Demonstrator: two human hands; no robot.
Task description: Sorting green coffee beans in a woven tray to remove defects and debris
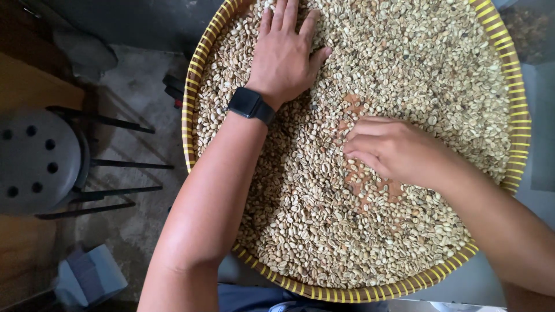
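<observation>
A large round woven tray with a yellow rim [191, 115] fills most of the view, covered with pale green-beige beans [404, 63]. My left hand [284, 52] lies flat on the beans at the upper left, fingers spread, with a black watch [251, 105] on the wrist. My right hand [390, 147] rests in the middle of the tray, fingers curled down among the beans. Around it small bare brown patches of tray bottom [354, 104] show through. Whether the curled fingers hold any beans is hidden.
A round grey stool [34, 162] with holes in its seat and black metal legs stands at the left on a concrete floor. A small blue-grey object [89, 277] lies at the lower left. Dark clutter sits at the top left.
</observation>
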